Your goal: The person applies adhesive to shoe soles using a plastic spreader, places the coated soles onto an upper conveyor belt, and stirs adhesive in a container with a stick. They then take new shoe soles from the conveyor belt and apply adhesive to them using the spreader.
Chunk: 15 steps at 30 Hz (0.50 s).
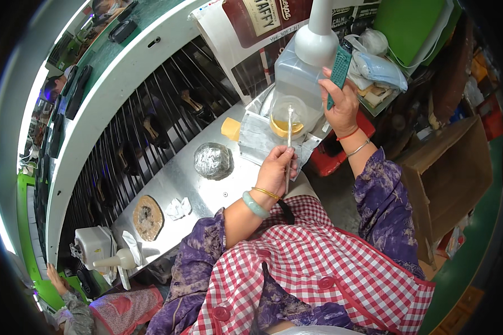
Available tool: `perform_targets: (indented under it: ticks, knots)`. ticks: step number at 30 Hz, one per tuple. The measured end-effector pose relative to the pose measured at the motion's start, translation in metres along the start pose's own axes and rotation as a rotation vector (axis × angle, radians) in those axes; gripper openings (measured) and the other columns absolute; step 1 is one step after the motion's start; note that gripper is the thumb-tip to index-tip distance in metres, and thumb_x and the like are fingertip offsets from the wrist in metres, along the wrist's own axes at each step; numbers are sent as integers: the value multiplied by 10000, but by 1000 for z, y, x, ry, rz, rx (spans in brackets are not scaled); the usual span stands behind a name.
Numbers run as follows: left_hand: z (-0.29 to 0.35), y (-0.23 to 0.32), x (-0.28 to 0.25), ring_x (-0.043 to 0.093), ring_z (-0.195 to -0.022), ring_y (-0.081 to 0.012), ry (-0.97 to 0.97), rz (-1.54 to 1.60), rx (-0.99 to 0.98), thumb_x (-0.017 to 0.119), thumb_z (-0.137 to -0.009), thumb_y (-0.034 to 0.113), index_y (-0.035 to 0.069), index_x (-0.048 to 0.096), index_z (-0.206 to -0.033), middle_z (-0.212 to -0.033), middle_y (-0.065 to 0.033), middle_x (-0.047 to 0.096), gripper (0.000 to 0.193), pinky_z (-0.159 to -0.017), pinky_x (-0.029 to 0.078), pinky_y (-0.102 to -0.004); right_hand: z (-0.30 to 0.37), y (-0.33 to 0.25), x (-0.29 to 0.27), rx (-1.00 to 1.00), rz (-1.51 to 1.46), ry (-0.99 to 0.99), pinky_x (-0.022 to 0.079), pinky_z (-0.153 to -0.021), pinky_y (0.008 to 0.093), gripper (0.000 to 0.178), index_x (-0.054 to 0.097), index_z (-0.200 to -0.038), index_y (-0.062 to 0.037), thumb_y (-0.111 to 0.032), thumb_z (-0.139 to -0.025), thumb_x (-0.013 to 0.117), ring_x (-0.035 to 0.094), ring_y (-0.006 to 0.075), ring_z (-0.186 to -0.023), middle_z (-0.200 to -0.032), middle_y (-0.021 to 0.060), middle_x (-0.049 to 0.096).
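My left hand is closed round a thin pale stick that looks like a brush. Its far end reaches into a small clear cup holding something yellow. The cup stands on a grey sheet, against a large translucent bottle with a white cone-shaped top. Raised to the right of the bottle, my right hand pinches a flat green strip with small marks across its face. The strip is held upright and apart from the cup; its exact kind I cannot make out.
Left on the metal table are a tape-wrapped round lump, a brown disc, crumpled tissue and a nozzle bottle. Dark rods line the far side. An open cardboard box stands right. Another person's hand shows lower left.
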<state>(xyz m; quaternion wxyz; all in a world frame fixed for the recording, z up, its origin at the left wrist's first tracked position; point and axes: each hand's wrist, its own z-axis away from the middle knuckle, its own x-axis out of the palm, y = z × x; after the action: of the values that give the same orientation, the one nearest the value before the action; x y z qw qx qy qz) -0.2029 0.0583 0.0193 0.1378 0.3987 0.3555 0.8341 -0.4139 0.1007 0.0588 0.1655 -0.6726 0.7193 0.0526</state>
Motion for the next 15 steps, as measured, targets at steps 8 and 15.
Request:
perform_targets:
  ticks: [8, 15]
  knots:
    - [5, -4, 7, 469, -647, -108, -13, 88, -70, 512, -948, 172, 37, 527, -1017, -778, -24, 504, 152, -519, 408, -228, 1, 2, 2, -5, -11, 14, 450, -822, 354, 306, 613, -956, -153, 1, -703, 689, 602, 265, -909, -1101, 28, 639]
    - [2, -11, 6, 480, -642, -114, 34, -10, -16, 531, -936, 164, 27, 527, -1020, -768, -31, 526, 161, -508, 393, -224, 0, 0, 1, -3, -5, 7, 450, -824, 353, 306, 613, -954, -149, 2, -700, 691, 600, 265, -916, -1103, 28, 639]
